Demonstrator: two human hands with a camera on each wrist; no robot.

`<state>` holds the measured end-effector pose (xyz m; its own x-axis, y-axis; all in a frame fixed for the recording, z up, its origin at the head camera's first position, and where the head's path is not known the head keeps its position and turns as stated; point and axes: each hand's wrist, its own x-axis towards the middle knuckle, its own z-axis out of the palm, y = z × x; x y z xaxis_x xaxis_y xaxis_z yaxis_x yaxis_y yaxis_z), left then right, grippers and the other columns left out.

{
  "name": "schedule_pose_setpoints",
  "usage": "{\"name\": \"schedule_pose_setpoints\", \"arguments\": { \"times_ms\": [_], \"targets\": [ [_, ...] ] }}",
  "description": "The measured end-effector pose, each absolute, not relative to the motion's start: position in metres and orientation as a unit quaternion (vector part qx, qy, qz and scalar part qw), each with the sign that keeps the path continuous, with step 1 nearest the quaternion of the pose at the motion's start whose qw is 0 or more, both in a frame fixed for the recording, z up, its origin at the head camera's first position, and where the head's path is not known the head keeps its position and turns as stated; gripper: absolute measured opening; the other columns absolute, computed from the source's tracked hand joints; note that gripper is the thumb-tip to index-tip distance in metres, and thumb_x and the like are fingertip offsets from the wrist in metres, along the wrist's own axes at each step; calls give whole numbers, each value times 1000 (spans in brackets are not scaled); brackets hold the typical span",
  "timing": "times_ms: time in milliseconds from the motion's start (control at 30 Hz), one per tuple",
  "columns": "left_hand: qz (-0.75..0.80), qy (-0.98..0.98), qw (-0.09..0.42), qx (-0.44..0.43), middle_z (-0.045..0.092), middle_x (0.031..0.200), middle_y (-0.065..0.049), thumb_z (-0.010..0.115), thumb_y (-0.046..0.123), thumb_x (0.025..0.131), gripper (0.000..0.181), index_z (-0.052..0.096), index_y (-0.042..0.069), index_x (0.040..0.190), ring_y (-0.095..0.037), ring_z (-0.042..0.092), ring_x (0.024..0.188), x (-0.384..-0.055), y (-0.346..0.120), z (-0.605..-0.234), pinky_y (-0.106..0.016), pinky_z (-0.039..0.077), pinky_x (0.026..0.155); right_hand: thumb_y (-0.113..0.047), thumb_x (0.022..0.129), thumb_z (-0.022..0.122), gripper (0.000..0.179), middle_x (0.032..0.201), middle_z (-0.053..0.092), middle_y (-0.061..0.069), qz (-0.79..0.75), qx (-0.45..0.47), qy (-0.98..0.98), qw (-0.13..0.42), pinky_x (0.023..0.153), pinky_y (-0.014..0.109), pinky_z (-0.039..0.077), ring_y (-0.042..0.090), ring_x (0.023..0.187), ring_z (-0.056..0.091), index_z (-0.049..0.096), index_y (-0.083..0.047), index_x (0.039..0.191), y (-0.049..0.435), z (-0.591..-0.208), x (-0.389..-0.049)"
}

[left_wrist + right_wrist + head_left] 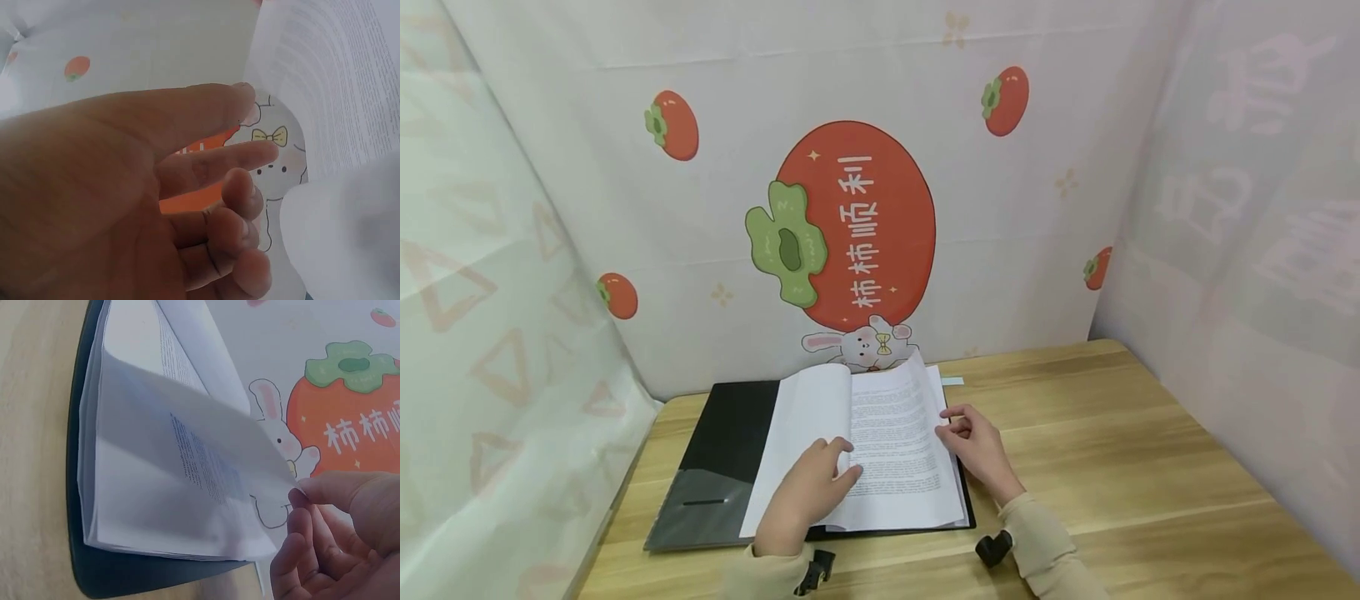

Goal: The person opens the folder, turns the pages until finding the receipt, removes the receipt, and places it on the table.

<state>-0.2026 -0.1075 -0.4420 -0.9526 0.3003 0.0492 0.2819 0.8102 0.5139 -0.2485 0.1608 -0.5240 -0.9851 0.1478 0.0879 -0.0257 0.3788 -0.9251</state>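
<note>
Folder (741, 425) lies open on the table (1075, 442), its far edge near the patterned wall (1015, 250); laid flat, it appears set so that its leaves can swing freely across the fold. Right hand (981, 450) pinches the free edge of one page (234, 444) between thumb and fingertip, raising it, as I judge, to part it from the stack (92, 456) beneath. Left hand (808, 490) holds nothing: fingers loose and spread, it hovers by the fold beside the turned leaves (801, 408), presumably to steady them; contact cannot be confirmed.

Writing: page print runs in dense lines, too small to read. A pale tab (952, 381) projects past the folder's right edge; no lettering discernible. Large persimmon (880, 225) on the wall bears 柿柿顺利, running sideways from where I stand. No brand is visible on the folder.
</note>
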Motion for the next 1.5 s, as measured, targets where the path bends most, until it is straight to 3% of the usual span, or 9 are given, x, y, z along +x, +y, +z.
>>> {"name": "schedule_pose_setpoints", "arguments": {
  "times_ms": [233, 433, 567, 700, 1000, 1200, 1500],
  "targets": [
    [273, 936, 24, 220, 54, 86, -5, 74, 21, 99, 31, 66, 5, 125, -14, 48, 72, -198, -89, -444, -31, 43, 60, -12, 96, 76, 28, 94, 72, 7, 572, -24, -815, 89, 69, 27, 53, 19, 82, 66, 68, -2, 121, 156, -517, -246],
    [279, 919, 40, 276, 58, 94, -3, 73, 25, 101, 26, 63, 17, 124, -13, 58, 77, -194, -72, -449, -32, 48, 65, -11, 97, 76, 27, 94, 72, 7, 601, -17, -795, 77, 69, 31, 58, 19, 79, 69, 67, -5, 121, 150, -512, -243],
    [265, 913, 20, 309, 59, 98, -2, 72, 30, 102, 27, 62, 24, 127, -14, 63, 84, -189, -60, -451, -31, 52, 67, -10, 96, 77, 27, 93, 72, 10, 625, -3, -777, 72, 67, 32, 58, 19, 76, 68, 67, -2, 120, 146, -509, -242],
    [229, 921, -17, 315, 59, 98, -1, 70, 33, 103, 28, 64, 28, 131, -10, 57, 78, -184, -50, -451, -29, 50, 63, -7, 95, 77, 27, 91, 71, 10, 641, 14, -765, 70, 65, 29, 57, 18, 73, 68, 67, -1, 119, 143, -508, -243],
    [186, 917, -63, 348, 55, 92, 3, 68, 42, 103, 28, 66, 28, 127, -7, 50, 73, -175, -32, -456, -25, 47, 63, -13, 96, 79, 27, 96, 70, 9, 647, 25, -759, 64, 67, 34, 58, 22, 75, 68, 68, -6, 120, 138, -506, -238],
    [142, 927, -82, 337, 58, 92, 3, 69, 47, 100, 26, 68, 26, 115, -12, 57, 75, -170, -28, -458, -29, 49, 62, -10, 96, 77, 28, 98, 70, 9, 644, 29, -761, 70, 69, 39, 60, 23, 76, 68, 68, -7, 122, 132, -500, -237],
    [128, 928, -95, 337, 62, 91, 3, 71, 50, 98, 30, 71, 22, 108, -17, 63, 77, -169, -28, -463, -32, 51, 62, -11, 96, 77, 29, 99, 70, 10, 639, 38, -766, 60, 69, 35, 59, 21, 75, 68, 67, -6, 123, 132, -497, -235]
  ]
}}
